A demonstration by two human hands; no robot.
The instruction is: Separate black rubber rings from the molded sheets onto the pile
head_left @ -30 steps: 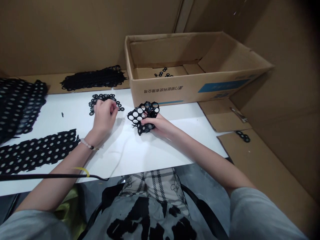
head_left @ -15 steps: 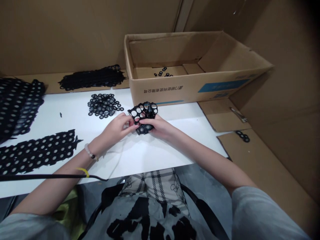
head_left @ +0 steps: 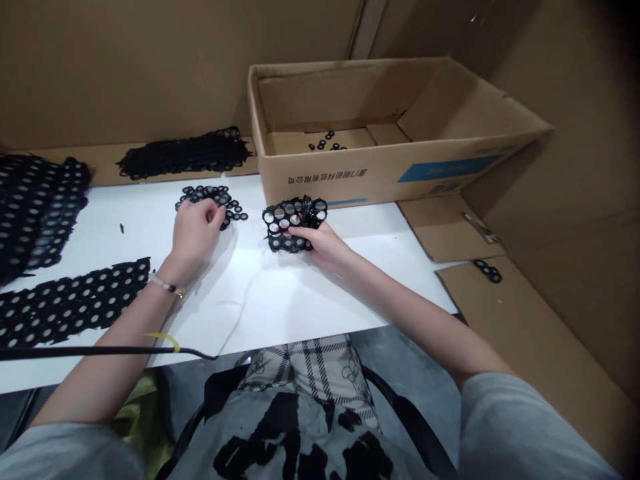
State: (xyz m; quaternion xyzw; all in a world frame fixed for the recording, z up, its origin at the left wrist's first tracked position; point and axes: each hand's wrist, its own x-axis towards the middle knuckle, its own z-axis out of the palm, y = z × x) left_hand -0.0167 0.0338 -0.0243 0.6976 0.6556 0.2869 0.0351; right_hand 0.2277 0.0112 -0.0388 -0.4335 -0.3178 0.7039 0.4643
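Observation:
My right hand (head_left: 327,245) grips a folded black rubber sheet (head_left: 285,223) above the white table. Part of that sheet is a web of open round holes, while its lower edge still carries ring-shaped pieces with pale centres. My left hand (head_left: 196,228) is over a pile of loose black rubber rings (head_left: 233,208), its fingers curled together and pointing down. Whatever lies between those fingertips is hidden, and the hand covers the near part of the pile.
Uncut perforated sheets (head_left: 35,213) lie at left, with another strip (head_left: 75,300) nearer me. A stack of black webs (head_left: 185,155) rests at the back. Behind my hands stands a cardboard box (head_left: 320,170) with several rings inside. A black rod (head_left: 100,353) crosses the front left.
My left hand has left the sheet and moved left to the ring pile. My right hand has kept hold of the sheet, which has shifted slightly right and up.

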